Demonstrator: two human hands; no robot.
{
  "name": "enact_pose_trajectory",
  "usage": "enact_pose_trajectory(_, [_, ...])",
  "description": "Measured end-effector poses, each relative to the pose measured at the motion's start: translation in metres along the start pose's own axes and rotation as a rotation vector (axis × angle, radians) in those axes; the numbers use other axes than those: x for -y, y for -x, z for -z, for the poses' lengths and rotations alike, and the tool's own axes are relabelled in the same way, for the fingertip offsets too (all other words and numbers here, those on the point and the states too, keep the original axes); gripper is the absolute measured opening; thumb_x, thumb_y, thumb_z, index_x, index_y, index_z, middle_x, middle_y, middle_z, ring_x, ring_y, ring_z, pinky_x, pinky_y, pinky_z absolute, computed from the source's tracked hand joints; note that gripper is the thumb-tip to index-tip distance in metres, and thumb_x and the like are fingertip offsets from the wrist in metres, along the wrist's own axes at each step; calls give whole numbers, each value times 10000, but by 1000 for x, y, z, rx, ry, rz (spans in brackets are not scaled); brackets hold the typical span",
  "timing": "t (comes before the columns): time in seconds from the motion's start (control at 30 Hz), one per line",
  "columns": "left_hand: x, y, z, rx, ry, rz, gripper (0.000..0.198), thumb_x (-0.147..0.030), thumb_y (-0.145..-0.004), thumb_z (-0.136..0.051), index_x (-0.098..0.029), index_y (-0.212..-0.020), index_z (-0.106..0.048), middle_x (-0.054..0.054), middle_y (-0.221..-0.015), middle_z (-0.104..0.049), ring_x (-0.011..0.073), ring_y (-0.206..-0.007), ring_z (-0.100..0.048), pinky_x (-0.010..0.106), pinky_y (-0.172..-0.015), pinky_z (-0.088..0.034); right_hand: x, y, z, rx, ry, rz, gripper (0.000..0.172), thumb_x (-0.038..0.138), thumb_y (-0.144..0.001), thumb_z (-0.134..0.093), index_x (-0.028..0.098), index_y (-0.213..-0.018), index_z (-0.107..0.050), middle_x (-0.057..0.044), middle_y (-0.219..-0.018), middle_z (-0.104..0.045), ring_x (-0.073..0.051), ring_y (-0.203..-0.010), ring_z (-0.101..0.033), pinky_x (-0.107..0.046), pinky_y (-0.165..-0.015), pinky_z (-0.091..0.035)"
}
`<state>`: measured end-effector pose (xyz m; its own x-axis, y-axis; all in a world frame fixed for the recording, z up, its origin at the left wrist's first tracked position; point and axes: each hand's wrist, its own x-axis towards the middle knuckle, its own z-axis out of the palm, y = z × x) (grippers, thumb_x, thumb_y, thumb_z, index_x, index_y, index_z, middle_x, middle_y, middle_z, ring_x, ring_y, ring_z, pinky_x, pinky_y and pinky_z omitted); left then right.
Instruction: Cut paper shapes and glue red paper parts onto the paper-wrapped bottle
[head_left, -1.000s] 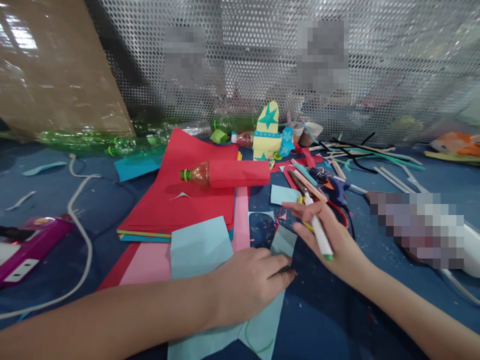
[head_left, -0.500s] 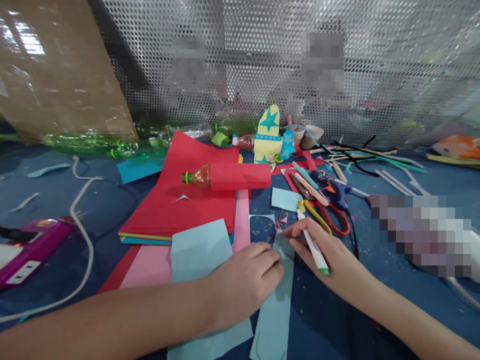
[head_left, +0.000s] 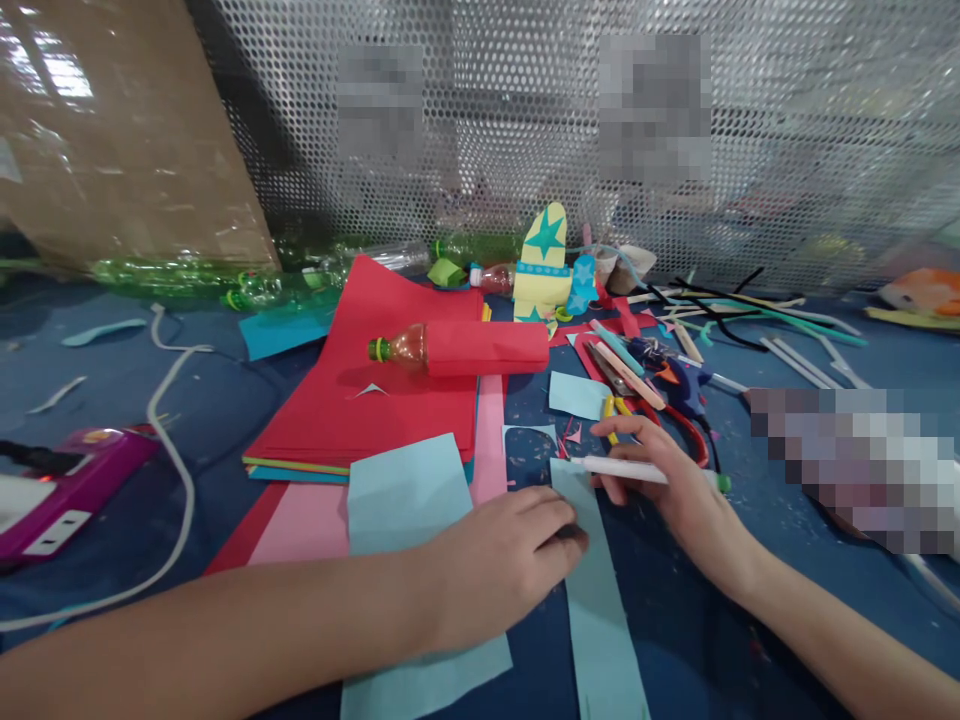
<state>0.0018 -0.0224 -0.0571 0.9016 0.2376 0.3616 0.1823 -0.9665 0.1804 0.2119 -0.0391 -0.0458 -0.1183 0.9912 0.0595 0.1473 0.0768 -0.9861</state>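
Observation:
My left hand (head_left: 501, 560) lies on the blue table with its fingers pressed down on a light blue paper strip (head_left: 600, 610). That strip runs from near the middle toward the bottom edge. My right hand (head_left: 670, 478) is closed round a white marker with a green end (head_left: 646, 472), held sideways with its tip at the strip's top end. A larger light blue sheet (head_left: 409, 530) lies under my left wrist, beside a pink sheet (head_left: 300, 520).
A red paper stack (head_left: 375, 400) carries a small bottle wrapped in red paper (head_left: 465, 348). Red-handled scissors (head_left: 679, 425), a glue gun, sticks and pipe cleaners lie at the right. A yellow paper rocket (head_left: 541, 265) stands behind. Green plastic bottles, a purple device (head_left: 60, 485) and a white cable are at the left.
The light blue strip has turned and now points toward me. My right hand has swung the marker from pointing down to lying sideways. My left hand has shifted slightly right.

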Motion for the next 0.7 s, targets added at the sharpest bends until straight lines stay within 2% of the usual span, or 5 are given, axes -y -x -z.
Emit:
enact_pose_trajectory(0.1, [-1, 0, 2, 31, -35, -22, 284, -71, -893, -431, -52, -1123, -596, 136, -1042, -635, 222, -1016, -570, 326, -951, -477, 3, -3, -2, -70, 53, -6, 173, 406, -901, -473, 241, -852, -491, 50, -565, -490, -151, -555, -481, -265, -555, -415])
enact_pose_trajectory(0.27, [-2, 1, 2, 40, -97, -55, 284, -87, -894, -442, -45, -1139, -581, 167, -1160, -632, 222, -1088, -573, 325, -968, -465, 3, -4, -4, -140, 150, 4, 271, 402, -806, -618, 246, -704, -422, 72, -535, -438, -115, -471, -390, -232, -444, -323])
enact_pose_trajectory(0.4, [-1, 1, 0, 44, -133, -89, 299, -85, -895, -417, -41, -1143, -577, 152, -1132, -658, 223, -1154, -545, 329, -1035, -413, 1, -4, -4, -122, 166, -67, 322, 440, -797, -615, 251, -671, -386, 87, -463, -414, -109, -418, -364, -229, -407, -299])
enact_pose_trajectory(0.57, [0, 0, -1, 73, -139, -100, 315, -75, -888, -407, -40, -1155, -570, 107, -1101, -677, 221, -1186, -524, 338, -1131, -303, 2, -5, -6, -126, 182, -25, 295, 382, -818, -587, 247, -652, -384, 89, -455, -417, -99, -418, -362, -222, -421, -306])
enact_pose_trajectory(0.7, [0, 1, 0, 93, -165, -99, 320, -94, -891, -424, -42, -1177, -559, 107, -1147, -662, 224, -1209, -510, 318, -1130, -296, 0, -5, -5, -110, 171, -38, 297, 384, -832, -582, 251, -657, -382, 93, -447, -414, -100, -409, -355, -231, -414, -311])
